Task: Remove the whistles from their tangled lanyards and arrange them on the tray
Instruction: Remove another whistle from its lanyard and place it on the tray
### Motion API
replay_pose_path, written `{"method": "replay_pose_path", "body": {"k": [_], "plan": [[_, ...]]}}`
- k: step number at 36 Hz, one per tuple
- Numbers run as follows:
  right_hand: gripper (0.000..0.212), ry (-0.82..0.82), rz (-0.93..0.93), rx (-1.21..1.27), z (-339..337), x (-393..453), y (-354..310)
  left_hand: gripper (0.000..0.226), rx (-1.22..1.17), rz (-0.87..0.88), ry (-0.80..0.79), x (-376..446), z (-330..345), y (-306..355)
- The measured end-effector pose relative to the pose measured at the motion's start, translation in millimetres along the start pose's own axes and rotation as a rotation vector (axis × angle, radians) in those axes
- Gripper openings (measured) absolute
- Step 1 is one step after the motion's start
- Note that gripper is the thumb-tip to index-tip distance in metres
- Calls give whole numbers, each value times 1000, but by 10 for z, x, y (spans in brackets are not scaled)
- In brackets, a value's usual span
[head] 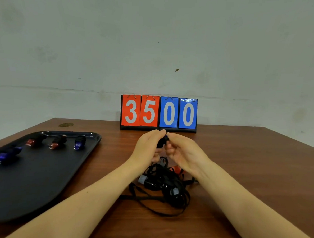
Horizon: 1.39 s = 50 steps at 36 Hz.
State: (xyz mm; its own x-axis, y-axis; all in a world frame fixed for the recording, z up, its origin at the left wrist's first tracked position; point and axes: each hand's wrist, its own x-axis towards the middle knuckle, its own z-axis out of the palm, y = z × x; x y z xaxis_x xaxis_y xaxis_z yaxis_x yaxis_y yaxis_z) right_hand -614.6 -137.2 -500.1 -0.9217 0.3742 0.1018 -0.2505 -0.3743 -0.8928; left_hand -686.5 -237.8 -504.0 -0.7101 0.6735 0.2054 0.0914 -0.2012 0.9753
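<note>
Above the middle of the table [240, 158], the left hand [148, 145] and right hand [180, 148] meet, fingertips of both pinching a dark whistle [162, 141] between them; its long axis cannot be made out, being mostly hidden. Just below, nearer the front edge, lies the tangle of black lanyards [167, 187] with a red whistle [176, 169] and grey pieces in it. On the black tray [32, 185] at the left edge, four whistles [79, 142] lie in a row, ringed ends toward the front edge.
</note>
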Motion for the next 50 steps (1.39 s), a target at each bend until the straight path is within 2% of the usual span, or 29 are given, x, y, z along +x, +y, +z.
{"method": "replay_pose_path", "body": {"k": [4,10,18,22,26,30,35,39,45,50], "plan": [[10,12,-19,-29,-5,5,10,25,-80,-63,-52,2,21,23],[16,218,-327,-402,43,-24,19,41,-219,-73,-126,18,63,13],[15,232,-471,-472,27,-68,13,46,-223,-116,-217,8,67,29],[16,234,-412,-488,34,-76,28,43,-235,-92,-196,18,47,8],[27,212,-302,-348,26,-47,61,44,-264,-106,-187,-3,56,-9],[26,169,-253,-301,27,-23,107,44,-293,-136,-141,-4,30,-16],[28,144,-323,-377,65,-45,106,51,-361,-105,-99,34,-1,-25],[26,168,-383,-447,98,-65,108,51,-326,-84,-120,45,-32,-20],[22,175,-407,-527,84,-70,104,34,-261,-102,-93,52,-8,-1],[22,199,-409,-510,51,-56,103,46,-288,-93,-113,37,18,0]]}}
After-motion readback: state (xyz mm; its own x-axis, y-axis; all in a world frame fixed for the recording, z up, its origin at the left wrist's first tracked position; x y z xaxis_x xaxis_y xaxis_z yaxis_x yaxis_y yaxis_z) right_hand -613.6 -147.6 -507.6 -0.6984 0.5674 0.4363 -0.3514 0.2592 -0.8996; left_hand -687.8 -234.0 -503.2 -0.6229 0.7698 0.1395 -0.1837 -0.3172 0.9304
